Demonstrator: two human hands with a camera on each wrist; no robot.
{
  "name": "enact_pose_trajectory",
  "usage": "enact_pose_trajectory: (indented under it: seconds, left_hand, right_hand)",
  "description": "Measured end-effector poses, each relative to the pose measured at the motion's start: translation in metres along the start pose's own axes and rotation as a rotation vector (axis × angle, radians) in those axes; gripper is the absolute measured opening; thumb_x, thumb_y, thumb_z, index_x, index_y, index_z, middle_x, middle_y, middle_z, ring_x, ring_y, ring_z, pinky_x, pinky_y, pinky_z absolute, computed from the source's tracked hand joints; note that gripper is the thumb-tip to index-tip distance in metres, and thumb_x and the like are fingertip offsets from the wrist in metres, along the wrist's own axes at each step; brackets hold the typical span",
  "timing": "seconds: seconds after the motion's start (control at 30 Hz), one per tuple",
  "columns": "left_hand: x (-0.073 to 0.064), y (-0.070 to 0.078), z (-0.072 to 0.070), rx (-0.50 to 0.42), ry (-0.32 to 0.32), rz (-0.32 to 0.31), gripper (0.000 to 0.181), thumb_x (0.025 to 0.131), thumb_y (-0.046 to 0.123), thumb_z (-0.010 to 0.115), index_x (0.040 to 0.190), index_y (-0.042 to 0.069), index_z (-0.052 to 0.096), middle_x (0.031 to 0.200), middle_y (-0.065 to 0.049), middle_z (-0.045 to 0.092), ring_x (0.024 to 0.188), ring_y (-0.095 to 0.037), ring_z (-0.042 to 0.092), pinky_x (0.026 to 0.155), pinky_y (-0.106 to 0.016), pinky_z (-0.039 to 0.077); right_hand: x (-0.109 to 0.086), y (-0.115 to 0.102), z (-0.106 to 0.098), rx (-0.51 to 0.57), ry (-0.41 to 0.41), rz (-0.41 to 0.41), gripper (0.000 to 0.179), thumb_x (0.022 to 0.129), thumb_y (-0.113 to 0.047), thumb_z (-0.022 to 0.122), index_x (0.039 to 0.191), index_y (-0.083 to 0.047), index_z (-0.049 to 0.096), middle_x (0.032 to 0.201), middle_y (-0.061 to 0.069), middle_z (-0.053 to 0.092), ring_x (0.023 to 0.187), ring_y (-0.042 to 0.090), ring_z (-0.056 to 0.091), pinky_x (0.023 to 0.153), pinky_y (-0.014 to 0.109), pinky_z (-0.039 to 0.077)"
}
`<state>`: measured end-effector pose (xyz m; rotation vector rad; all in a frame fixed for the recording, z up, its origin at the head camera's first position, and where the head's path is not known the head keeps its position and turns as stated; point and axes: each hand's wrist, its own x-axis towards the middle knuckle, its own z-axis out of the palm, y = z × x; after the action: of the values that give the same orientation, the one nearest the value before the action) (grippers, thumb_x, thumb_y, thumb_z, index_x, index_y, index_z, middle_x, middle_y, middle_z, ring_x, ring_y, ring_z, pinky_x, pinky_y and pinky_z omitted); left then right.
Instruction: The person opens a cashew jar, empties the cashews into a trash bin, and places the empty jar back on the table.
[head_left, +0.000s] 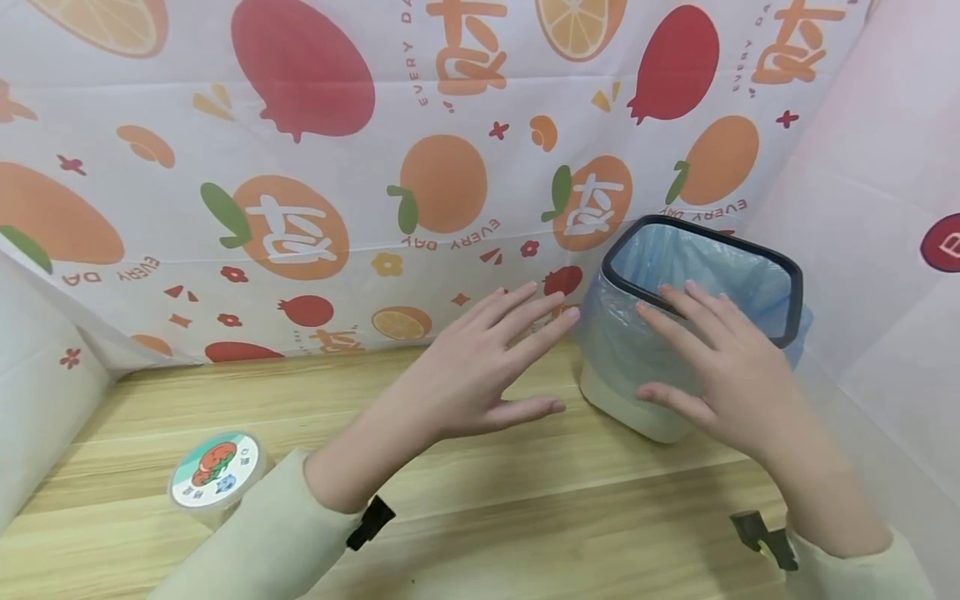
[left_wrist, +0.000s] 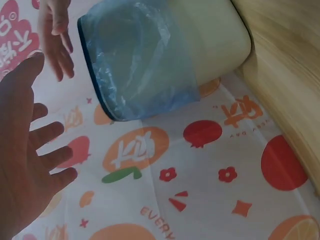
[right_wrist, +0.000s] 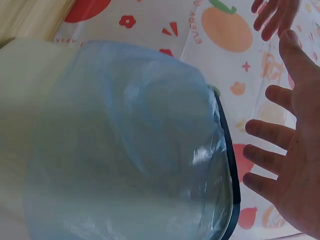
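A cream trash can [head_left: 637,400] with a black rim [head_left: 797,292] stands at the right of the table against the back cloth. A translucent blue trash bag [head_left: 697,258] lines it and is folded down over its outside. My left hand [head_left: 487,367], fingers spread and holding nothing, hovers left of the can. My right hand [head_left: 727,367] is also spread and holds nothing; in the head view it overlaps the can's front. In the right wrist view the right hand [right_wrist: 285,145] shows apart from the rim, beyond the can's mouth.
On the left of the wooden table [head_left: 480,517] sits a round tub [head_left: 217,471] with a tomato picture on its lid, close to the left sleeve [head_left: 262,533]. A fruit-printed cloth [head_left: 360,183] hangs behind, and a pale wall sheet [head_left: 862,333] stands at the right.
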<state>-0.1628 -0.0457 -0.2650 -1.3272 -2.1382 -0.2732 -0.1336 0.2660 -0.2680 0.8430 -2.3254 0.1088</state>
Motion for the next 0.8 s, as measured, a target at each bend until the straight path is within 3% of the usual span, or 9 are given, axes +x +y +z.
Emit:
enact_pose_trajectory:
  seconds: [0.17,0.4,0.67,0.8]
  left_hand:
    - [0.017,-0.005,0.017,0.004,0.0,-0.006,0.076,0.092,0.055,0.064,0.151,0.013,0.044,0.152,-0.01,0.046,0.143,-0.033,0.039,0.118,-0.047,0.033]
    - [0.042,-0.016,0.042,0.009,-0.041,-0.04,0.07,0.096,0.053,0.058,0.152,0.014,0.042,0.153,-0.01,0.045,0.145,-0.032,0.037,0.121,-0.043,0.028]
    - [0.078,-0.017,0.061,0.037,-0.081,-0.09,0.068,0.099,0.054,0.051,0.155,0.017,0.038,0.159,-0.009,0.038,0.15,-0.031,0.026,0.124,-0.042,0.019]
    - [0.088,-0.015,0.068,0.036,-0.119,-0.098,0.069,0.1,0.055,0.049,0.157,0.02,0.034,0.161,-0.007,0.033,0.151,-0.032,0.025,0.123,-0.044,0.02]
  right_hand:
    - [-0.004,0.013,-0.004,-0.02,-0.044,0.065,0.08,0.089,-0.073,0.05,0.152,-0.024,0.044,0.15,0.017,0.047,0.143,0.042,0.037,0.122,0.052,0.022]
    - [-0.009,0.031,-0.005,-0.013,-0.093,0.131,0.082,0.083,-0.045,0.076,0.153,-0.023,0.042,0.151,0.02,0.046,0.141,0.045,0.038,0.123,0.048,0.02]
    - [-0.015,0.039,-0.009,-0.037,-0.162,0.222,0.07,0.093,-0.041,0.068,0.154,-0.026,0.039,0.152,0.019,0.044,0.142,0.045,0.035,0.121,0.053,0.021]
    - [-0.016,0.04,-0.01,-0.041,-0.197,0.244,0.061,0.099,-0.037,0.061,0.155,-0.026,0.038,0.153,0.019,0.043,0.143,0.045,0.035,0.12,0.057,0.023]
